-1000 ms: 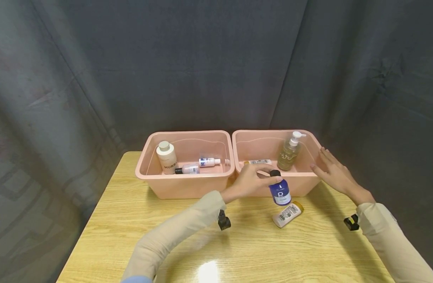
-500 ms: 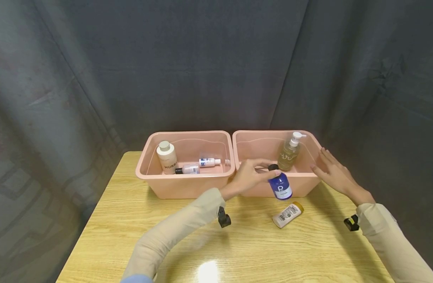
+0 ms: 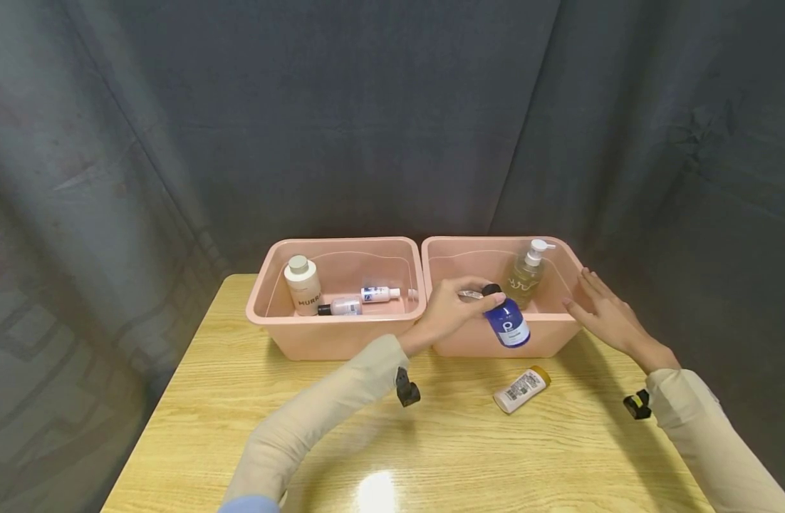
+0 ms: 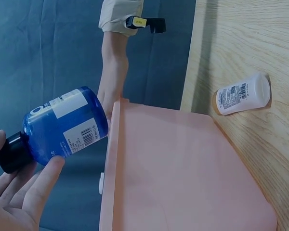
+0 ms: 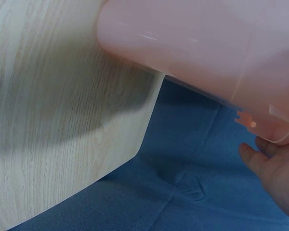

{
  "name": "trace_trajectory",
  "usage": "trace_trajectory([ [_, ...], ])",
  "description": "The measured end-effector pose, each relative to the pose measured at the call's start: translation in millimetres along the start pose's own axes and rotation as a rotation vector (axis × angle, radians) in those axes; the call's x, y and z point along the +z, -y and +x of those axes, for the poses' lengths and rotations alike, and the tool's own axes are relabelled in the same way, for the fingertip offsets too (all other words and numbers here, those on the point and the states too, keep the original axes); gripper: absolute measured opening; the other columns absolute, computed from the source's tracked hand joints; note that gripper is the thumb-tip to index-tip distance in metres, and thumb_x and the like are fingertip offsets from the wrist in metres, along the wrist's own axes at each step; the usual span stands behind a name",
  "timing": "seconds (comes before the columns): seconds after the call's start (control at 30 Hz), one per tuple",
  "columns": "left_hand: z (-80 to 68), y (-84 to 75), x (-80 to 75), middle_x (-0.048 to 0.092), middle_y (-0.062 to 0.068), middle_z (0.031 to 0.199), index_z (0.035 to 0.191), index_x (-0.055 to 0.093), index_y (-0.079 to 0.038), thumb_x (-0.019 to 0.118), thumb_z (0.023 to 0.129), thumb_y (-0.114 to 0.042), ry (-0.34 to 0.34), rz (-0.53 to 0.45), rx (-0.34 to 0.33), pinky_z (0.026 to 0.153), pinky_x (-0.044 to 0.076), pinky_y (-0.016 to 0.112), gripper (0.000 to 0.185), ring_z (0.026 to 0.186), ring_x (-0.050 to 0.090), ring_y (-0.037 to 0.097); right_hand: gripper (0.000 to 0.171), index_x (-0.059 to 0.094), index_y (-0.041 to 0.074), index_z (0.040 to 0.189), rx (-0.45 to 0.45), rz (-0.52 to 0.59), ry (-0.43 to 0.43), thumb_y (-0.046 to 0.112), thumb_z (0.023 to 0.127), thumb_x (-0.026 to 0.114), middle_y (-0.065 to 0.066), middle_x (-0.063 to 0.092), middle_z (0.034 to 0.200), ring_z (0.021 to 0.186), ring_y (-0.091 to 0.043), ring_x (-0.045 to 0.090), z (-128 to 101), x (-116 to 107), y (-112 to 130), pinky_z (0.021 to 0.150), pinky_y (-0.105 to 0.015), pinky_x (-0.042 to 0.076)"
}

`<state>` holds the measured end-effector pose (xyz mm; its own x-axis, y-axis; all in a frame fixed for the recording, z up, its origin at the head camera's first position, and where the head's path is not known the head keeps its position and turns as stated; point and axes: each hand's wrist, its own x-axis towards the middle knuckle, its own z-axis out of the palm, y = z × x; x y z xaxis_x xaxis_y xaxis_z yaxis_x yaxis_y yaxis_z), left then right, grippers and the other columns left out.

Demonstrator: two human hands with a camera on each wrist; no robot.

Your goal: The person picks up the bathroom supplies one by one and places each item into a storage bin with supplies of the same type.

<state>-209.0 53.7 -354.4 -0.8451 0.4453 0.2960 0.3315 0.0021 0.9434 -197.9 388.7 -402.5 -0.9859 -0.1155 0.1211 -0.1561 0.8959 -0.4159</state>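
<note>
My left hand (image 3: 453, 308) pinches a blue bottle (image 3: 508, 323) by its black cap and holds it in the air at the front rim of the right pink bin (image 3: 538, 343). In the left wrist view the blue bottle (image 4: 60, 126) hangs tilted beside the right pink bin's (image 4: 183, 173) wall, with my fingertips (image 4: 43, 179) at its cap. My right hand (image 3: 607, 313) rests with straight fingers against that bin's right end; a fingertip (image 5: 274, 174) shows by the bin's rim (image 5: 260, 130). A white bottle with a yellow cap (image 3: 522, 389) lies on the table.
The left pink bin (image 3: 341, 335) holds a white upright bottle (image 3: 302, 285) and two small bottles lying down (image 3: 367, 299). A pump bottle (image 3: 526, 274) stands in the right bin. The wooden table (image 3: 431, 442) ends close to the right bin's end (image 5: 144, 125). Dark curtains hang behind.
My left hand has lifted the blue bottle up and back, from just above the table to the right bin's front rim. The right hand has stayed in place.
</note>
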Motion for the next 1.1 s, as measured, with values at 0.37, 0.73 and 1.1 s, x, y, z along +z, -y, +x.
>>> trace_trajectory([
  [0.37, 9.8, 4.9, -5.9, 0.073, 0.007, 0.102, 0.111, 0.072, -0.002, 0.076, 0.089, -0.019, -0.062, -0.054, -0.001, 0.071, 0.059, 0.029, 0.028, 0.083, 0.071, 0.011, 0.080, 0.015, -0.005, 0.155, -0.011, -0.003, -0.010, 0.045, 0.103, 0.047, -0.023, 0.000, 0.162, 0.146, -0.048, 0.004, 0, -1, 0, 0.103, -0.078, 0.014],
  [0.73, 17.4, 11.1, -11.6, 0.072, 0.003, 0.100, 0.110, 0.073, -0.004, 0.077, 0.089, -0.024, -0.173, -0.039, -0.065, 0.072, 0.058, 0.030, 0.029, 0.080, 0.071, 0.016, 0.079, 0.016, -0.007, 0.154, -0.021, -0.013, -0.014, 0.045, 0.103, 0.047, -0.024, 0.002, 0.162, 0.145, -0.048, 0.007, 0, 0, -2, 0.102, -0.078, 0.016],
  [1.1, 25.2, 20.5, -21.3, 0.070, 0.005, 0.098, 0.111, 0.071, -0.001, 0.078, 0.088, -0.026, -0.270, -0.150, -0.160, 0.079, 0.056, 0.026, 0.034, 0.085, 0.070, 0.015, 0.078, 0.020, -0.008, 0.153, -0.031, -0.020, -0.024, 0.045, 0.102, 0.048, -0.024, 0.006, 0.162, 0.147, -0.043, 0.006, 1, 0, -2, 0.102, -0.077, 0.018],
])
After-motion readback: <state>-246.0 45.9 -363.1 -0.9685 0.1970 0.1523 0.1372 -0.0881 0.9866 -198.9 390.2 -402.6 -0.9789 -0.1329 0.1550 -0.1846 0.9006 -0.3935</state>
